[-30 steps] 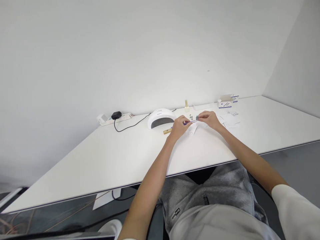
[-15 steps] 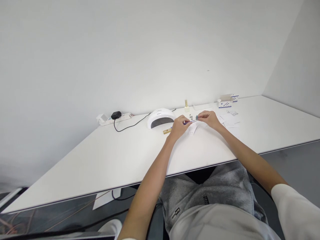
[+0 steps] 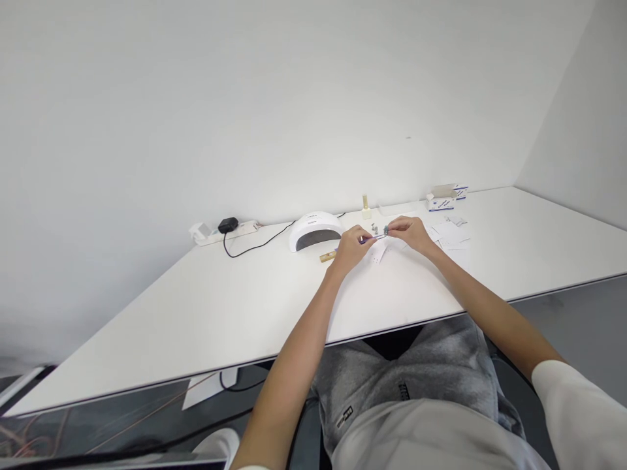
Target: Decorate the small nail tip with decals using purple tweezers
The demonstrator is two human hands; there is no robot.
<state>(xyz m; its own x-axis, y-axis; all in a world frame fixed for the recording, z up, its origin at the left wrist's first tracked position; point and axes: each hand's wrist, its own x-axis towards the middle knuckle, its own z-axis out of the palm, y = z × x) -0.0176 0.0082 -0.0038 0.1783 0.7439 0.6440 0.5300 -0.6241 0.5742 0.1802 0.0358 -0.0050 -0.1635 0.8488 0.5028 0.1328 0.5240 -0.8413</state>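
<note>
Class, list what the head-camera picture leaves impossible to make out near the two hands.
1. The thin item between left hand and right hand, head view: too small; fingers cover its ends.
2. Print on the small boxes, head view: too small.

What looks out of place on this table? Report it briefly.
Nothing is spilled or broken. The papers beside the right hand lie scattered and overlapping, and the box behind them stands open. The tool in the left hand looks fine.
</note>
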